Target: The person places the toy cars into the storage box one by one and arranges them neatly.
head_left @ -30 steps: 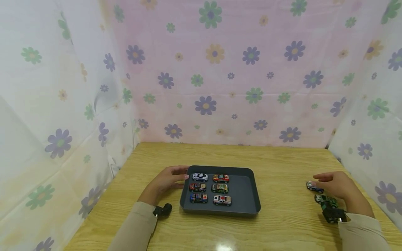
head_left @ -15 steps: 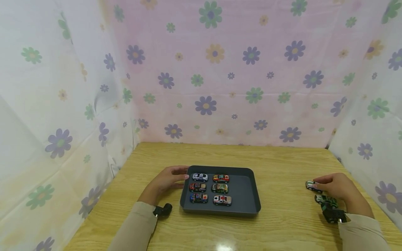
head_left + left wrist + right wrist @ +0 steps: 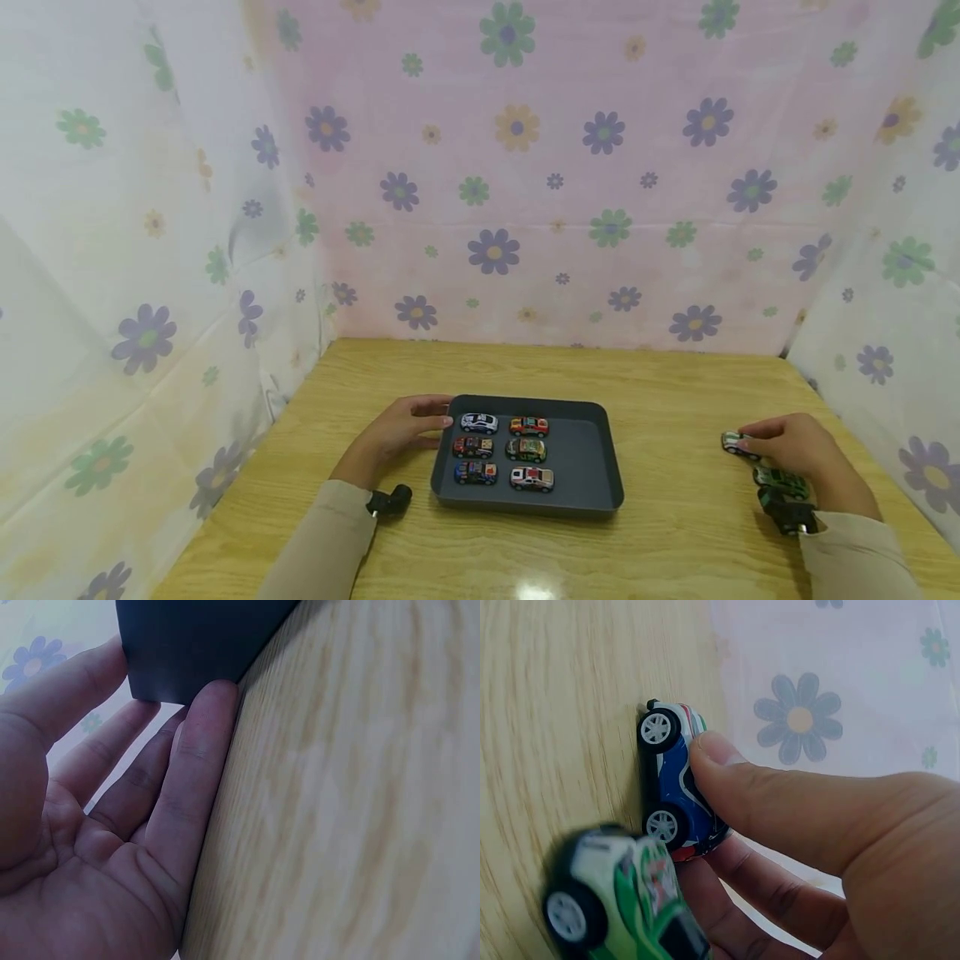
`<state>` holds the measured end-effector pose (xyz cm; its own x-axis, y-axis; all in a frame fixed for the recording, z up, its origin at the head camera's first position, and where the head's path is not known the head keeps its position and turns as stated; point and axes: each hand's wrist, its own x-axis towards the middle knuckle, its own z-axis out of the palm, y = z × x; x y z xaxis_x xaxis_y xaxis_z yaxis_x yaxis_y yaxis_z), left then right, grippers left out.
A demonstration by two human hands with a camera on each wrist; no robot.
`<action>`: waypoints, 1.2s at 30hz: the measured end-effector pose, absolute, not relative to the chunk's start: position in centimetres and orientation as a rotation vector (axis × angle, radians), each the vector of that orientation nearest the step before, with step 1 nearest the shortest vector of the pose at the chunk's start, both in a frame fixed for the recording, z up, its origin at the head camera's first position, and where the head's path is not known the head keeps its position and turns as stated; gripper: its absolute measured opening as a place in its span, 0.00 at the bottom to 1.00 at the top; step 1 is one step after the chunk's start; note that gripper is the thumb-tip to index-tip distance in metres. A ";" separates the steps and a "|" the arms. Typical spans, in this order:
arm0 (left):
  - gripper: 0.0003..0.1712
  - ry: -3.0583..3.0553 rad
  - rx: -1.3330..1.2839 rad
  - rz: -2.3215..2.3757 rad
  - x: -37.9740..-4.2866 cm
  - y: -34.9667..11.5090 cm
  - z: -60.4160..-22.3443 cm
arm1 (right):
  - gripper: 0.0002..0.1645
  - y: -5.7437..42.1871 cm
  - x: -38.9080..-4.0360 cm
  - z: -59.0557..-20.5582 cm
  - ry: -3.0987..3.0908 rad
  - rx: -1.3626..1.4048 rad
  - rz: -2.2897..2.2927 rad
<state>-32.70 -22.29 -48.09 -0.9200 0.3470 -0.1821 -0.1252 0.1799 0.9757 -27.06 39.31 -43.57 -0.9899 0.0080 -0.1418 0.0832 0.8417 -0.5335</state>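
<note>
My right hand [image 3: 802, 450] pinches a small toy car [image 3: 733, 443] between thumb and fingers at the table's right side. In the right wrist view, this toy car [image 3: 676, 769] has a blue and white side with silver-spoked wheels, and the thumb lies on it. Closer to that camera is a green and white toy car [image 3: 634, 892], partly blurred. Fingers of my left hand [image 3: 401, 433] rest against the left wall of a dark grey tray [image 3: 581, 462]. From the left wrist, straight fingers touch the outside of the tray wall [image 3: 195, 645].
Several toy cars stand in two columns in the tray's left and middle, among them a white one [image 3: 478, 423] and a red one [image 3: 528, 427]. Wood-grain table [image 3: 675, 533] surrounds the tray. Flowered cloth [image 3: 555, 208] encloses the back and both sides.
My right hand has closed its thumb and fingers on the toy car and shifted it slightly left, away from the green one. The left hand and the tray have stayed put.
</note>
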 end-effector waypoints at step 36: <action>0.36 2.123 0.179 1.770 -32.9 -22.2 -48.3 | 0.23 35.7 -27.6 -43.8 2.999 -0.122 -0.742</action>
